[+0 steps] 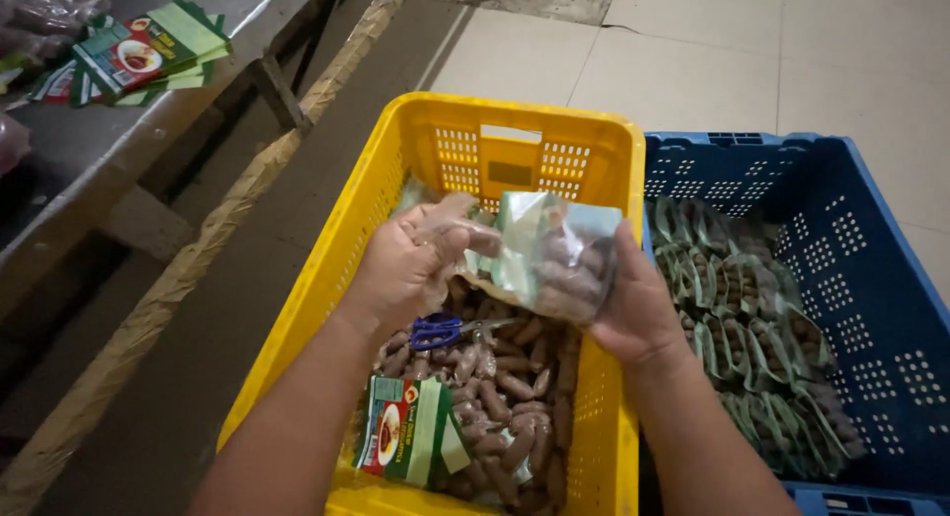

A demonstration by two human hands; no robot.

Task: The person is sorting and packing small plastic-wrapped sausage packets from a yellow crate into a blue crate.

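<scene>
Both hands hold a clear plastic pouch [554,254] partly filled with brown sausages, above a yellow crate [426,145]. My left hand [411,264] grips the pouch's left edge. My right hand [633,308] supports its right side from below. Loose brown sausages [505,387] fill the crate under the hands. Blue-handled scissors [445,330] lie on top of them. A stack of green printed labels [406,439] rests on the sausages near the crate's front.
A blue crate [871,279] on the right holds several filled pouches [752,328] standing in rows. At the upper left a grey table [89,160] carries more green labels [139,53]. Tiled floor lies behind the crates.
</scene>
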